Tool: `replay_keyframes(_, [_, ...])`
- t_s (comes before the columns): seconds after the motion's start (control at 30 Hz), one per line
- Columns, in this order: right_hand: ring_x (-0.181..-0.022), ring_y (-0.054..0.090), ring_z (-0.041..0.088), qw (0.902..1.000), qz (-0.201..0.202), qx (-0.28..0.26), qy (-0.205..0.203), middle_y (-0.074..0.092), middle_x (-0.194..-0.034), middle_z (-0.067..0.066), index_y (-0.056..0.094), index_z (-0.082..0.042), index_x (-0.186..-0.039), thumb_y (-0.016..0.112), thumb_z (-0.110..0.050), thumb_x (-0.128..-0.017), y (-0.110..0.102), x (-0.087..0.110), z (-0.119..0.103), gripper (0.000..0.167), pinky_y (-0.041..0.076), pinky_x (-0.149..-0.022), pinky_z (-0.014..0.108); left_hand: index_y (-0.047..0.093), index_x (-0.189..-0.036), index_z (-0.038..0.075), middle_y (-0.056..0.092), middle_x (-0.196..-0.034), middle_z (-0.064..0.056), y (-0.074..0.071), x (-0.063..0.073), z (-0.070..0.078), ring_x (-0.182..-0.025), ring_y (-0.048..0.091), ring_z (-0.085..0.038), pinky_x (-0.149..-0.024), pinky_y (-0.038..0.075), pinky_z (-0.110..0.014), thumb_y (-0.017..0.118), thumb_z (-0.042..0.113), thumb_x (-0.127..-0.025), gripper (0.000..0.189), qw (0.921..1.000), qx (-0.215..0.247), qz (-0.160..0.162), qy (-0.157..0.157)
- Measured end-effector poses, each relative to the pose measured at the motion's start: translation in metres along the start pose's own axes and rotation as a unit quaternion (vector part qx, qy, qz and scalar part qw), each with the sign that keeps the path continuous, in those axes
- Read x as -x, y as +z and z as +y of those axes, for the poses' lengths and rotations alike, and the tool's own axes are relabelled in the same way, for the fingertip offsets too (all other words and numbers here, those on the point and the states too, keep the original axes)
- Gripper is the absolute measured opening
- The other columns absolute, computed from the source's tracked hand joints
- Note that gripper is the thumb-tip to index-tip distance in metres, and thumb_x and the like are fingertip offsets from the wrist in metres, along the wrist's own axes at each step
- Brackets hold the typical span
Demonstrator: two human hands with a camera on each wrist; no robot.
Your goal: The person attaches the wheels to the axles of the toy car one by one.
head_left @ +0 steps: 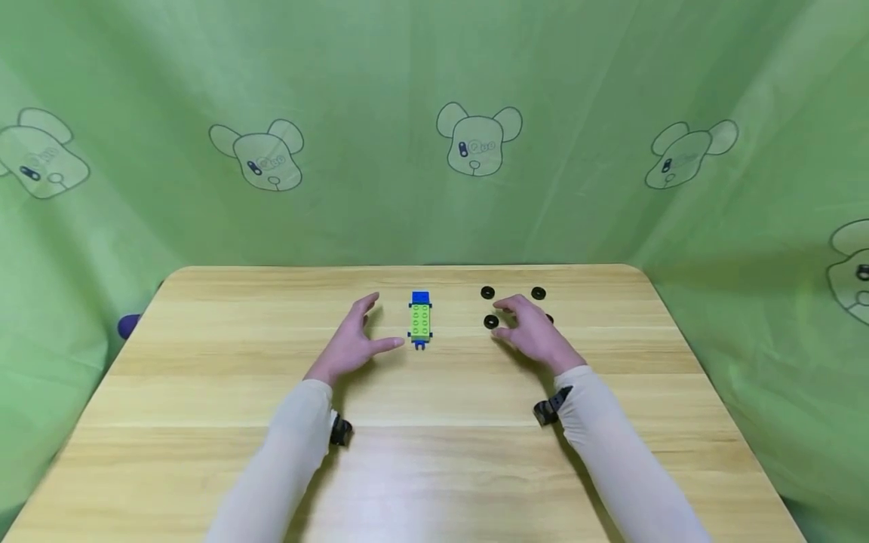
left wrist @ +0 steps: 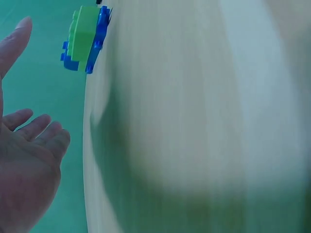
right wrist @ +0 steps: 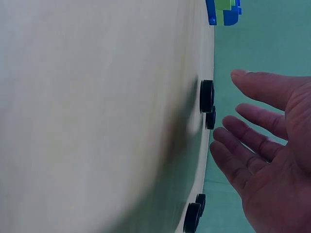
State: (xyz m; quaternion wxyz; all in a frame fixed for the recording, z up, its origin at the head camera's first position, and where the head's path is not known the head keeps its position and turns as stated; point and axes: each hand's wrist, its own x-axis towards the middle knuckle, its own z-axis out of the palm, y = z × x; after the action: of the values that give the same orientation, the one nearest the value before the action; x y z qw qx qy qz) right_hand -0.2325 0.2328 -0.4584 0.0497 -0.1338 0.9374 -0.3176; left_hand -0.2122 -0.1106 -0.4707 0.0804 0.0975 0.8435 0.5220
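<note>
Nearest, my pale left sleeve (head_left: 278, 452) and right sleeve (head_left: 618, 460) reach forward over the wood-grained surface (head_left: 434, 400), each with a black wrist device on its inner side: the left device (head_left: 342, 431) and the right device (head_left: 545, 412). Beyond the cuffs are my two hands. My left hand (head_left: 354, 341) is spread wide and empty, thumb well apart from the extended fingers, its tip near the toy chassis but not touching it. My right hand (head_left: 532, 328) is likewise empty, with a wide gap between thumb and gently bent fingers; the right wrist view shows it apart from the tyres.

The toy chassis (head_left: 420, 322) lies on the surface between my hands, closer to the left. It consists of a lime-green studded brick (head_left: 420, 324) on a blue base, with a small blue hitch (head_left: 420, 345) at the near end and a blue block (head_left: 421, 297) at the far end. To its right lie four black tyres: the near-left tyre (head_left: 485, 324) beside my right fingertips, the near-right tyre (head_left: 550, 320) partly hidden by that hand, and, farther off, the far-left tyre (head_left: 483, 293) and far-right tyre (head_left: 534, 295).

Behind the surface hangs a green curtain (head_left: 380, 219) printed with outlined animal heads (head_left: 489, 160).
</note>
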Motion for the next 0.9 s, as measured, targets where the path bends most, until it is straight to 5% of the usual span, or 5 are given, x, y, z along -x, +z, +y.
replay_keyframes(0.63, [-0.116, 0.05, 0.036, 0.9997, -0.021, 0.004, -0.007, 0.055, -0.126, 0.017, 0.056, 0.002, -0.132, 0.073, -0.01, -0.087, 0.003, -0.021, 0.001, 0.05, 0.039, -0.104, 0.052, 0.019, -0.156, 0.012, 0.017, -0.16, -0.01, 0.033, -0.049, 0.01, -0.145, 0.018, -0.029, -0.117, 0.016, -0.044, 0.09, 0.025, -0.071, 0.112, 0.9987, -0.029, -0.039, 0.011])
replay_keyframes(0.9, [-0.114, 0.05, 0.036, 0.9995, -0.022, 0.009, -0.021, 0.055, -0.121, 0.019, 0.058, 0.005, -0.128, 0.073, -0.005, -0.085, 0.009, -0.024, 0.004, 0.047, 0.039, -0.104, 0.05, 0.017, -0.157, 0.011, 0.014, -0.161, -0.011, 0.038, -0.056, 0.01, -0.145, 0.017, -0.028, -0.118, 0.016, -0.043, 0.09, 0.027, -0.072, 0.113, 0.9975, -0.038, -0.058, 0.01])
